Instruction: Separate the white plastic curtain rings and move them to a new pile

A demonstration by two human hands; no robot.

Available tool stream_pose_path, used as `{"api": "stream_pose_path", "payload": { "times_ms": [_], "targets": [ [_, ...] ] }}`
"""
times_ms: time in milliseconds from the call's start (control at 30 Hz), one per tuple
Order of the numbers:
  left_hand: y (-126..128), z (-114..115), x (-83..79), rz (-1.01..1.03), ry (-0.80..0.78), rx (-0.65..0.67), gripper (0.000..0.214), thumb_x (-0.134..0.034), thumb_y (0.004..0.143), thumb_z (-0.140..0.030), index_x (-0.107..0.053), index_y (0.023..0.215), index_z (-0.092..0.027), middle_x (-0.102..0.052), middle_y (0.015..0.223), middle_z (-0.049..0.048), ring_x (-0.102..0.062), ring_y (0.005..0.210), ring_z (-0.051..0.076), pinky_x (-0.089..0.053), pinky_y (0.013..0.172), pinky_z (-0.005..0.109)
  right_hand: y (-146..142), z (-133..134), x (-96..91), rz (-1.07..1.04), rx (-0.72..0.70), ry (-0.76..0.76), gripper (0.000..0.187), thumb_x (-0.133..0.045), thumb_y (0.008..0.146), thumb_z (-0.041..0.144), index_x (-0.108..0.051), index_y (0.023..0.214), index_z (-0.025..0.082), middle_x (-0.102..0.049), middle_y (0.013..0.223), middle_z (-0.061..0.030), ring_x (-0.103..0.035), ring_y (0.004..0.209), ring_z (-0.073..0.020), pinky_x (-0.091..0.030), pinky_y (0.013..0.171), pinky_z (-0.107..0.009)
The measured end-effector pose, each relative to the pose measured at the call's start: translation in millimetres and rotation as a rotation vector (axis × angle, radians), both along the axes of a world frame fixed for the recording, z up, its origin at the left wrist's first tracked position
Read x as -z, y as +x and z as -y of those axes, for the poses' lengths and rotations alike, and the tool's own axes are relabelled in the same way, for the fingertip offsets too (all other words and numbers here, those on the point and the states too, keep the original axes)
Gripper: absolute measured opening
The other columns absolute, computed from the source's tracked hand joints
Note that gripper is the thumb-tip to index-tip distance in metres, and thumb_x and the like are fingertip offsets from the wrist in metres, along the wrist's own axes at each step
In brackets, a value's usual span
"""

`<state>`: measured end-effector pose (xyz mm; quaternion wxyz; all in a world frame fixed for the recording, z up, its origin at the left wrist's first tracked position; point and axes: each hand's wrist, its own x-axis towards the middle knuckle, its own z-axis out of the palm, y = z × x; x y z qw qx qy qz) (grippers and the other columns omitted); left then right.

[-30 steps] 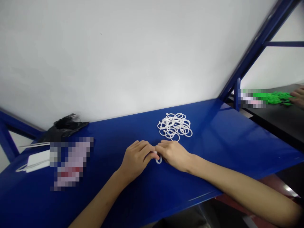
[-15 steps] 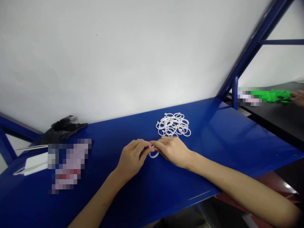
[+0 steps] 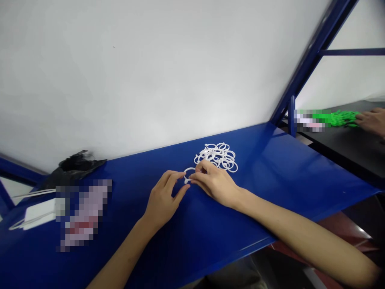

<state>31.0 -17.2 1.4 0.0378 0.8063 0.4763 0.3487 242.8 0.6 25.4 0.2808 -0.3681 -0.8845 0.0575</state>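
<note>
A white plastic ring (image 3: pixel 189 169) with a small knob at its lower left is between my two hands, above the blue table. My right hand (image 3: pixel 217 181) is closed on the ring's right side, its fingertips covering part of it. At the ring's left edge, my left hand (image 3: pixel 164 197) has thumb and index finger apart, the fingertips close to the knob; whether they touch it I cannot tell. Just behind my right hand lies a pile of similar white rings (image 3: pixel 221 152), partly hidden by the fingers.
The blue table (image 3: pixel 240 241) runs along a white wall. At left are a black plastic bag (image 3: pixel 75 166), a white card with cord (image 3: pixel 40 212) and a blurred pinkish packet (image 3: pixel 90 212). Beyond a blue post, another person's hand (image 3: pixel 373 121) touches green pieces (image 3: pixel 344 118) on a black table.
My left thumb and index finger have parted from their pinch on the ring. The ring now sits turned, with its knob toward me, in my right hand. The other person's hand reaches further in.
</note>
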Motion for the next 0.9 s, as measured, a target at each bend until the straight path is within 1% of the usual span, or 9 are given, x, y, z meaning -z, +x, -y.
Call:
{"api": "stream_pose_path", "payload": {
  "times_ms": [100,167,233,400,500,633,733,800,900],
  "targets": [
    [-1,-1,2.3,-0.04,-0.028,0.001,0.022,-0.055,0.095,-0.034,-0.058,0.115,-0.024,-0.064,0.108,0.0035,-0.063,0.096,0.018,-0.053,0.086,0.033,0,-2,1.7,-0.004,-0.005,-0.043,0.028,-0.042,0.103,0.032,-0.067,0.104,0.02,-0.056,0.106,-0.0082,-0.052,0.078,-0.0136,-0.042,0.065,-0.025],
    [-1,-2,3.2,-0.053,-0.023,0.015,0.019,-0.054,0.096,-0.033,-0.059,0.112,-0.024,-0.064,0.105,0.0033,-0.063,0.094,0.018,-0.053,0.086,0.033,0,-2,1.7,0.013,0.007,-0.058,0.026,-0.043,0.102,0.031,-0.067,0.104,0.02,-0.055,0.107,-0.0083,-0.05,0.076,-0.0131,-0.041,0.064,-0.025],
    [0,-3,3.3,-0.051,-0.007,0.029,0.016,-0.053,0.096,-0.032,-0.06,0.107,-0.023,-0.065,0.1,0.0029,-0.063,0.091,0.017,-0.052,0.084,0.033,-1,-3,1.1,0.043,0.029,-0.056,0.024,-0.045,0.101,0.029,-0.068,0.104,0.021,-0.056,0.104,-0.0077,-0.049,0.076,-0.0139,-0.038,0.062,-0.025],
    [0,-4,1.7,-0.06,-0.02,0.027,0.015,-0.052,0.096,-0.028,-0.062,0.106,-0.023,-0.067,0.1,0.0029,-0.063,0.094,0.018,-0.051,0.088,0.035,6,-12,1.5,0.138,0.069,0.043,0.024,-0.049,0.099,0.018,-0.071,0.105,0.023,-0.06,0.093,-0.0067,-0.05,0.083,-0.0181,-0.037,0.065,-0.028],
    [-1,-5,2.3,-0.099,-0.078,0.029,0.016,-0.052,0.096,-0.027,-0.061,0.108,-0.023,-0.067,0.106,0.0037,-0.06,0.103,0.021,-0.049,0.094,0.04,18,-25,2.8,0.156,0.15,0.112,0.024,-0.052,0.097,0.015,-0.071,0.108,0.023,-0.062,0.094,-0.0071,-0.05,0.085,-0.0194,-0.038,0.067,-0.03],
    [-2,-7,7.2,-0.158,-0.161,0.054,0.018,-0.055,0.094,-0.028,-0.062,0.11,-0.023,-0.065,0.114,0.0056,-0.057,0.112,0.023,-0.047,0.099,0.045,34,-48,4.0,0.164,0.314,0.205,0.023,-0.052,0.098,0.019,-0.071,0.11,0.022,-0.064,0.098,-0.0097,-0.05,0.088,-0.0223,-0.041,0.069,-0.032],
    [-3,-8,11.3,-0.177,-0.202,0.063,0.02,-0.056,0.094,-0.028,-0.062,0.112,-0.022,-0.062,0.119,0.0065,-0.056,0.114,0.024,-0.047,0.101,0.046,40,-62,5.2,0.174,0.402,0.219,0.025,-0.05,0.099,0.022,-0.073,0.109,0.021,-0.065,0.099,-0.0109,-0.05,0.087,-0.0229,-0.043,0.074,-0.034],
    [-3,-9,12.7,-0.187,-0.215,0.062,0.021,-0.055,0.094,-0.029,-0.061,0.113,-0.022,-0.061,0.12,0.0067,-0.056,0.115,0.023,-0.046,0.103,0.046,40,-68,7.0,0.185,0.415,0.201,0.025,-0.05,0.099,0.023,-0.073,0.109,0.021,-0.066,0.099,-0.0108,-0.05,0.088,-0.0229,-0.044,0.076,-0.035],
    [-5,-9,12.7,-0.208,-0.215,0.069,0.023,-0.053,0.095,-0.03,-0.061,0.115,-0.022,-0.059,0.122,0.0068,-0.055,0.117,0.024,-0.046,0.105,0.046,40,-72,10.1,0.196,0.392,0.179,0.026,-0.051,0.099,0.026,-0.073,0.112,0.02,-0.067,0.098,-0.0104,-0.051,0.088,-0.0233,-0.045,0.077,-0.035]
  ]
}}
